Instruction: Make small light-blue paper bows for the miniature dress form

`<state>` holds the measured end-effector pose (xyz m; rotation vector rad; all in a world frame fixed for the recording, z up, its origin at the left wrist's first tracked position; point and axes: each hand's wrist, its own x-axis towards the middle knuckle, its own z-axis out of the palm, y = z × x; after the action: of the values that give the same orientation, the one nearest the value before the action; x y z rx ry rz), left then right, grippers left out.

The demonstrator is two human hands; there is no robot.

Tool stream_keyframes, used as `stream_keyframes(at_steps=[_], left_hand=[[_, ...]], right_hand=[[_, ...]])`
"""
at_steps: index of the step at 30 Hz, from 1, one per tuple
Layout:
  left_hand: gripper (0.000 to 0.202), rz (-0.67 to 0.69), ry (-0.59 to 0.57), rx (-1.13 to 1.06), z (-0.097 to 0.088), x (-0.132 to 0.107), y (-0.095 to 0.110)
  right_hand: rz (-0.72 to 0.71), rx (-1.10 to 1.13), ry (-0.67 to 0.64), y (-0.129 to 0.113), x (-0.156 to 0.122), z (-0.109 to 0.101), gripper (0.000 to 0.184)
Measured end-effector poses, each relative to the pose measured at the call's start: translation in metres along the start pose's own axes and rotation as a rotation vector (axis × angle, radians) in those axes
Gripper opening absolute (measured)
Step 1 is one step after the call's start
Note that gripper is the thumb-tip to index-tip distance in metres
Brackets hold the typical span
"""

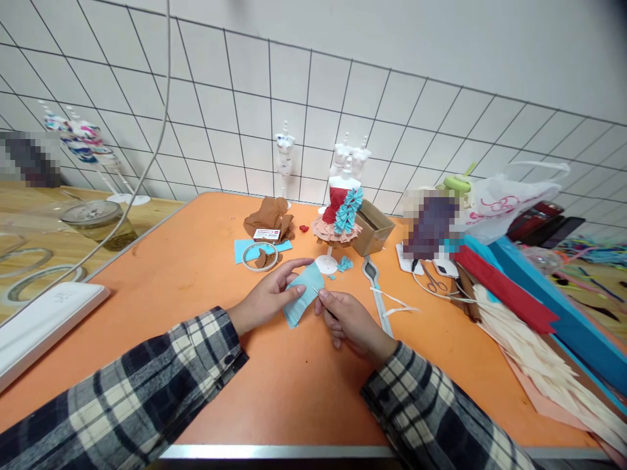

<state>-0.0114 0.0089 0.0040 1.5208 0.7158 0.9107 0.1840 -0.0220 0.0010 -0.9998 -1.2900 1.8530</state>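
Note:
A piece of light blue crepe paper (302, 301) is pinched in my left hand (268, 295), the thumb lying over its front and the fingers behind. My right hand (350, 320) is closed around a thin pointed tool (316, 290) with a metallic tip and a dark shaft; its exact kind is hidden by the fingers. The tip meets the right edge of the paper. Just beyond my hands stands a small dress form (337, 202) in a red bodice with blue ruffles and a pink and brown skirt. A loose blue ruffle (345, 264) lies by its base.
Behind my left hand are brown crepe paper (267, 214), a small box (267, 235) and a tape roll (247, 262). A cardboard box (375, 228) stands behind the dress form. Scissors (435, 282), cream paper strips (529, 346) and red paper (509, 287) lie to the right.

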Motion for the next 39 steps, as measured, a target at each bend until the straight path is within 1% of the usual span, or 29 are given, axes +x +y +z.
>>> stream_keyframes(at_steps=[5, 10, 17, 21, 23, 25, 28, 34, 39], left_hand=[[0.063, 0.030, -0.067, -0.071, 0.003, -0.002, 0.003], [0.063, 0.037, -0.077, -0.093, 0.004, -0.003, 0.006], [0.065, 0.008, -0.074, -0.047, 0.000, -0.004, -0.003], [0.066, 0.004, -0.066, -0.029, -0.001, -0.003, -0.004], [0.061, -0.006, -0.071, -0.044, 0.000, -0.003, -0.003], [0.051, -0.014, -0.074, -0.066, 0.000, -0.002, -0.001], [0.041, -0.019, -0.057, -0.084, 0.000, -0.002, 0.000], [0.039, -0.029, -0.064, -0.123, 0.000, -0.001, 0.002], [0.037, -0.003, -0.078, -0.158, 0.000, -0.001, 0.003]], right_hand=[[0.008, -0.015, 0.004, 0.002, 0.001, 0.000, 0.042], [0.013, -0.009, 0.021, 0.004, 0.002, 0.001, 0.042], [0.016, 0.001, 0.022, 0.005, 0.003, 0.003, 0.044], [0.020, -0.002, 0.025, 0.003, 0.002, 0.004, 0.045], [0.027, -0.004, 0.025, 0.002, 0.001, 0.004, 0.046], [0.030, -0.008, 0.015, 0.002, 0.001, 0.003, 0.046], [0.018, -0.021, -0.001, 0.004, 0.001, 0.002, 0.047], [-0.009, -0.036, -0.021, 0.006, 0.002, 0.001, 0.050], [-0.002, -0.046, -0.033, 0.003, 0.000, 0.001, 0.048]])
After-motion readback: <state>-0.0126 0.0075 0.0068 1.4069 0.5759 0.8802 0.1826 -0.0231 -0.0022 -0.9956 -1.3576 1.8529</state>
